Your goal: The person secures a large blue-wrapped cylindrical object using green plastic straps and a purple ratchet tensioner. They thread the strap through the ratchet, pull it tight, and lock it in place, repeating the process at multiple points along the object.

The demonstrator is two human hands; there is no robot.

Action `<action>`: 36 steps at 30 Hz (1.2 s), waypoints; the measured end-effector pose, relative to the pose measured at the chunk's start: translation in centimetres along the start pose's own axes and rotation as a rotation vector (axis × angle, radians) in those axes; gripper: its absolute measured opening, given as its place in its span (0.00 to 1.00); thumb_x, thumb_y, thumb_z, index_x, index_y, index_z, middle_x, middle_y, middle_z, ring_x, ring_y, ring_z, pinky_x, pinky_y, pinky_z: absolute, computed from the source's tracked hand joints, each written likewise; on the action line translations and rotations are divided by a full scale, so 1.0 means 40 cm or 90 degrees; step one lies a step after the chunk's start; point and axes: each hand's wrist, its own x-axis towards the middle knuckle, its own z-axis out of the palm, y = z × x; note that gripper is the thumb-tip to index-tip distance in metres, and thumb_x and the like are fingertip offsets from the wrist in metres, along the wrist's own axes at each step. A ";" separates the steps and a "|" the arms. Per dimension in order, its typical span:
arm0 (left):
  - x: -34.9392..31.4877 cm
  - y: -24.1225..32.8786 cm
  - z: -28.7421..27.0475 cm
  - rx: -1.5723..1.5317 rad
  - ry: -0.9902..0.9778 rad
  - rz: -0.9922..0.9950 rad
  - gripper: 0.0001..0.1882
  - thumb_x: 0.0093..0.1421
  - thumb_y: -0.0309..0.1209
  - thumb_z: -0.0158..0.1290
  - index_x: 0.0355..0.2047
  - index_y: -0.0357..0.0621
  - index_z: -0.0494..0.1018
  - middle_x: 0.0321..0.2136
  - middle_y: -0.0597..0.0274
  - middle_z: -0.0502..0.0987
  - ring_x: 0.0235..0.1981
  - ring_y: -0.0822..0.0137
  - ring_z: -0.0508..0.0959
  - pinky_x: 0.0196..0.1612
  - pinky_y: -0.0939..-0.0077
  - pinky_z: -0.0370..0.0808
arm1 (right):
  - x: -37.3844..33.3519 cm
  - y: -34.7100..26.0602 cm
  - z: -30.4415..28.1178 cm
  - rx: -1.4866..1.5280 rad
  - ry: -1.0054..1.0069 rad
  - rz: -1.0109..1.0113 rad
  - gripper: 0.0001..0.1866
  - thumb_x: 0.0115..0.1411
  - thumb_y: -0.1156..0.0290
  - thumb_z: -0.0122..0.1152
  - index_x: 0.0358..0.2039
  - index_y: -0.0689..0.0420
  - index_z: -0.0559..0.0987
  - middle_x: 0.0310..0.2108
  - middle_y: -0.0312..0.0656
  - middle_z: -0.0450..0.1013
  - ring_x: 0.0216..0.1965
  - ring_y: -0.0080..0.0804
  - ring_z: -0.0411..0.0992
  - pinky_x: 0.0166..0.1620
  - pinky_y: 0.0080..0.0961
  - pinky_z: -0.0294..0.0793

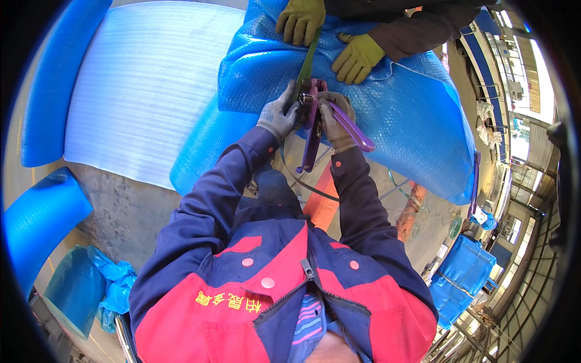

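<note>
A purple hand strapping tool (311, 145) with two long handles sits across a green strap (309, 59) over a bundle wrapped in blue bubble wrap (260, 78). My right hand (334, 124), in a grey glove, is closed around the tool near the base of its handles. Grey-gloved too, my left hand (279, 115) grips the strap right beside the tool's metal head; its fingertips are partly hidden. From the far side, a co-worker's yellow-green gloved hand (301, 23) rests at the strap, and their other gloved hand (358, 57) lies flat on the wrap.
White foam sheet (145, 91) spreads at left, with a blue roll (57, 85) along its edge. Below the bundle show an orange beam (322, 196) and a rusty orange post (411, 212). A blue-covered stack (463, 272) stands at right, blue plastic bags (112, 278) at lower left.
</note>
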 end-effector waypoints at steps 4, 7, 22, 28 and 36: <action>0.003 0.005 0.001 0.040 -0.011 -0.034 0.32 0.65 0.30 0.49 0.69 0.45 0.56 0.52 0.37 0.75 0.53 0.44 0.77 0.53 0.65 0.73 | 0.010 -0.009 -0.003 -0.030 -0.017 0.003 0.08 0.57 0.72 0.63 0.38 0.56 0.82 0.36 0.44 0.78 0.40 0.42 0.73 0.45 0.36 0.73; 0.005 0.016 0.001 0.064 -0.027 -0.068 0.32 0.64 0.30 0.49 0.68 0.45 0.57 0.48 0.36 0.77 0.50 0.43 0.79 0.50 0.64 0.74 | 0.003 -0.019 0.002 -0.048 0.004 -0.017 0.08 0.57 0.72 0.63 0.37 0.55 0.83 0.36 0.43 0.78 0.41 0.42 0.72 0.46 0.37 0.72; 0.018 0.008 0.031 -0.044 -0.051 -0.187 0.25 0.66 0.34 0.50 0.63 0.47 0.66 0.32 0.59 0.80 0.28 0.73 0.77 0.32 0.72 0.76 | 0.014 -0.017 0.030 -0.052 0.047 0.016 0.07 0.58 0.66 0.63 0.36 0.52 0.82 0.36 0.41 0.79 0.41 0.45 0.71 0.48 0.41 0.70; 0.020 0.006 0.073 -0.039 -0.044 -0.107 0.27 0.66 0.33 0.49 0.65 0.45 0.62 0.31 0.63 0.79 0.28 0.70 0.78 0.35 0.74 0.76 | 0.002 -0.025 0.034 -0.027 0.062 0.079 0.07 0.58 0.65 0.64 0.37 0.51 0.82 0.36 0.41 0.78 0.42 0.45 0.71 0.48 0.41 0.71; 0.001 0.047 0.114 0.105 0.027 -0.226 0.32 0.64 0.33 0.47 0.69 0.48 0.56 0.43 0.39 0.79 0.44 0.43 0.81 0.46 0.59 0.77 | -0.019 0.047 0.074 0.056 0.179 -0.077 0.16 0.50 0.68 0.73 0.41 0.48 0.82 0.48 0.48 0.71 0.51 0.45 0.69 0.53 0.38 0.72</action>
